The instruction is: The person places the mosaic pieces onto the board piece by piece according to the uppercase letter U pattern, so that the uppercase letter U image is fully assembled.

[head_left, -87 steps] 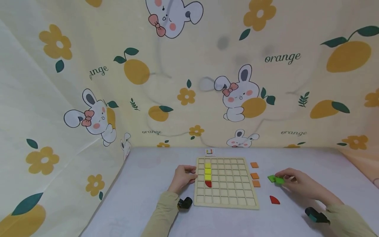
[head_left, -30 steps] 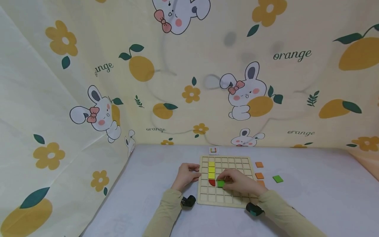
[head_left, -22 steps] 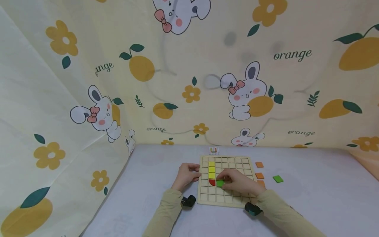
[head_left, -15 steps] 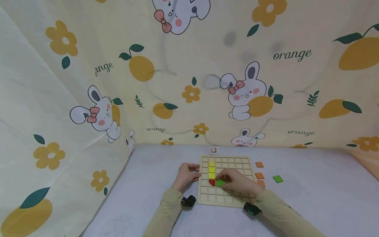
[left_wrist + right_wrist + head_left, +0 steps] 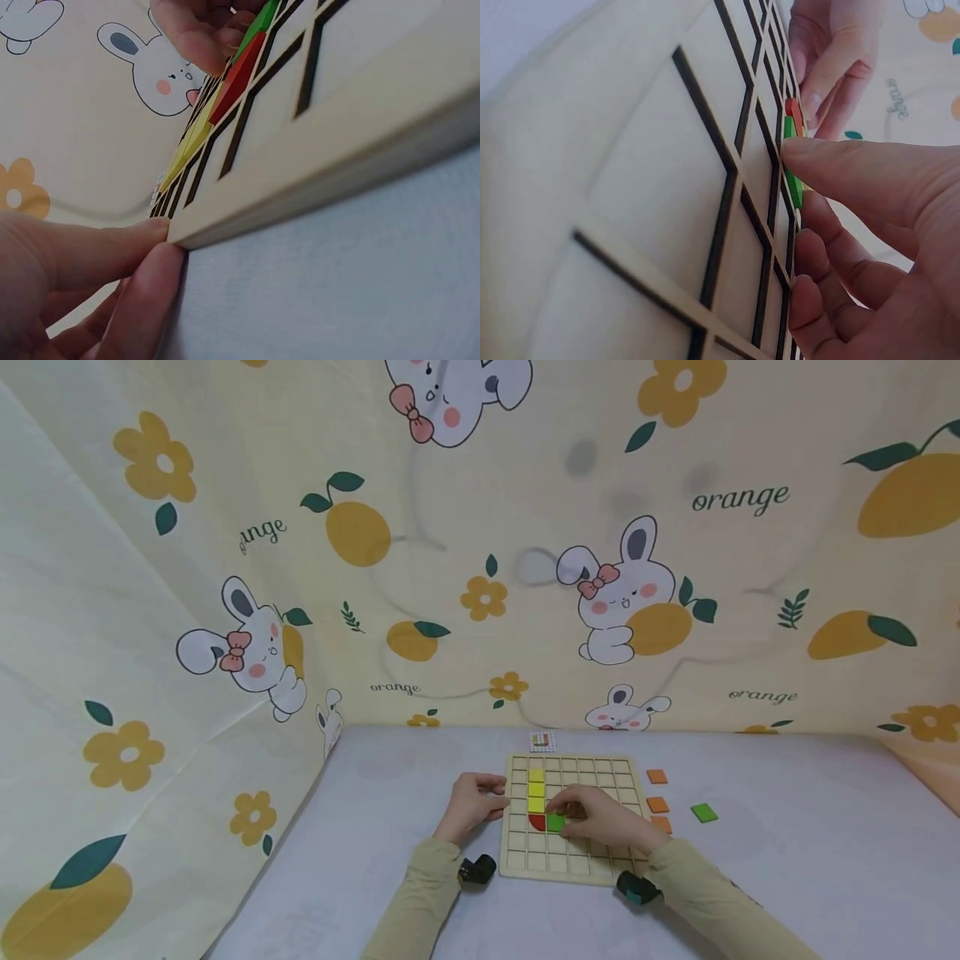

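In the head view a wooden grid board point(image 5: 525, 864) lies on the table. Thumb and finger of my left hand point(image 5: 470, 806) grip its left edge; the left wrist view shows the thumb on the rim and a finger against the side. My right hand point(image 5: 600, 817) pinches a green square tile point(image 5: 555, 823) in a cell beside a red quarter-circle tile point(image 5: 537, 822). Seen from the right wrist, the thumb lies over the green tile point(image 5: 789, 126), with curled fingers beyond it. Yellow tiles point(image 5: 536, 790) form a column above the red piece.
Orange tiles point(image 5: 657, 805) line up just right of the board, and a loose green tile point(image 5: 704, 813) lies farther right. Behind the board sits a small pattern card point(image 5: 542, 742). A printed cloth point(image 5: 450, 643) hangs at the table's back.
My right hand has come left from the loose green tiles with one, lowering it beside the red tile. The loose red quarter-circle is now hidden by the right arm. My left hand keeps its grip.
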A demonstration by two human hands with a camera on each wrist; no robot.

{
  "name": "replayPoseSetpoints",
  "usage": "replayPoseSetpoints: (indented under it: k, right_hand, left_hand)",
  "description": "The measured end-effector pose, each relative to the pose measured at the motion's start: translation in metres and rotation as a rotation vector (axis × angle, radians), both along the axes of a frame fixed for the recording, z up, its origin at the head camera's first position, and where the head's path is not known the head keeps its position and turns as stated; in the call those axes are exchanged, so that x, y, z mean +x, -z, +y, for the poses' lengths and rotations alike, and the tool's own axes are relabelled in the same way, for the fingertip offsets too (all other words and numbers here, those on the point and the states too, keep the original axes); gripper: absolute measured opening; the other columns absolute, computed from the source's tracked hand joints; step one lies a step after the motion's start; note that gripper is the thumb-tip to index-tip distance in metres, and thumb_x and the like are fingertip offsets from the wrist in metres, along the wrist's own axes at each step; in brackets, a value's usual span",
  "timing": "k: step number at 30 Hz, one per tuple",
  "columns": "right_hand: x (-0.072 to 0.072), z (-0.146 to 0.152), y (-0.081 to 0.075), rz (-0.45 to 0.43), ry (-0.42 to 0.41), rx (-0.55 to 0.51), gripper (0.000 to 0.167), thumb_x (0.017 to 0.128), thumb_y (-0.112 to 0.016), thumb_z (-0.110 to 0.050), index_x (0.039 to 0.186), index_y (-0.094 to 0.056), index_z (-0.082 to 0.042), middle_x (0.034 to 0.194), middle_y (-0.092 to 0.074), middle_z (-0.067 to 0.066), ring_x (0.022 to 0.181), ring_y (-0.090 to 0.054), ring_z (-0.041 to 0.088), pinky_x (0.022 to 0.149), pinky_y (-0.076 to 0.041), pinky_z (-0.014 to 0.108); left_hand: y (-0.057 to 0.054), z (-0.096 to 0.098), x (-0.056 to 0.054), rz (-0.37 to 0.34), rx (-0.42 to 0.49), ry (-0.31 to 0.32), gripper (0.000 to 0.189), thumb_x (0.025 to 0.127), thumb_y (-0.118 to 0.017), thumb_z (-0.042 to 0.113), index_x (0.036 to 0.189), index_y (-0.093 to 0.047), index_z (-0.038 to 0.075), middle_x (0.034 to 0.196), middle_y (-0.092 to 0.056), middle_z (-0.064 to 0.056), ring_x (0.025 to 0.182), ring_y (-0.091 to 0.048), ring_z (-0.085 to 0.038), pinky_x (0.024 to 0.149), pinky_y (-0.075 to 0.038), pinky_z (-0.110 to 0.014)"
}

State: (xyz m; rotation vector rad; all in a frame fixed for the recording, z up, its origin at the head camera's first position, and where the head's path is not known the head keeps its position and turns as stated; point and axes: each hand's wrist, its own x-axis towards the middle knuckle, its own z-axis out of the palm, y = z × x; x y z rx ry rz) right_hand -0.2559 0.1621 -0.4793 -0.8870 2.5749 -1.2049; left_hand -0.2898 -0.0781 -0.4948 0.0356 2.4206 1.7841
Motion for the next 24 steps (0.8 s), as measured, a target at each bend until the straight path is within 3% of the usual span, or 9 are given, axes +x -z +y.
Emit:
replayPoseSetpoints:
  k: [8, 12, 16, 24]
  right_hand:
    - [0.003, 0.008, -0.006, -0.048, 0.051, -0.014, 0.033, 0.085, -0.072, -0.008, 0.117, -0.063, -0.008, 0.107, -0.06, 0.004, 0.093, -0.052, 0.024, 0.078, -0.048, 0.029]
    - [0.006, 0.014, -0.011, -0.025, 0.083, 0.001, 0.037, 0.085, -0.073, -0.009, 0.12, -0.062, -0.007, 0.106, -0.061, 0.004, 0.094, -0.053, 0.024, 0.078, -0.049, 0.029]
    - [0.007, 0.024, -0.016, 0.028, 0.089, 0.008, 0.039, 0.084, -0.071, -0.007, 0.122, -0.061, -0.004, 0.107, -0.062, 0.007, 0.097, -0.055, 0.027, 0.081, -0.051, 0.035]
    - [0.008, 0.064, -0.024, 0.015, 0.132, -0.029, 0.041, 0.088, -0.068, -0.008, 0.127, -0.056, -0.002, 0.114, -0.062, 0.013, 0.108, -0.054, 0.035, 0.089, -0.049, 0.046]
  left_hand:
    - [0.001, 0.0, 0.0, 0.0, -0.005, 0.004, 0.034, 0.078, -0.073, -0.006, 0.111, -0.068, 0.0, 0.09, -0.061, -0.008, 0.066, -0.061, -0.013, 0.057, -0.057, -0.025]
    - [0.0, 0.0, 0.0, 0.004, -0.005, 0.004, 0.034, 0.078, -0.073, -0.007, 0.112, -0.068, -0.001, 0.09, -0.061, -0.008, 0.066, -0.061, -0.012, 0.057, -0.057, -0.025]
    - [0.001, 0.0, 0.0, 0.01, -0.006, 0.005, 0.034, 0.078, -0.073, -0.007, 0.111, -0.068, -0.001, 0.089, -0.061, -0.008, 0.065, -0.061, -0.012, 0.057, -0.057, -0.025]
    - [0.004, 0.0, -0.001, 0.008, -0.001, 0.005, 0.035, 0.078, -0.072, -0.008, 0.111, -0.068, -0.001, 0.09, -0.061, -0.008, 0.066, -0.06, -0.012, 0.057, -0.057, -0.024]
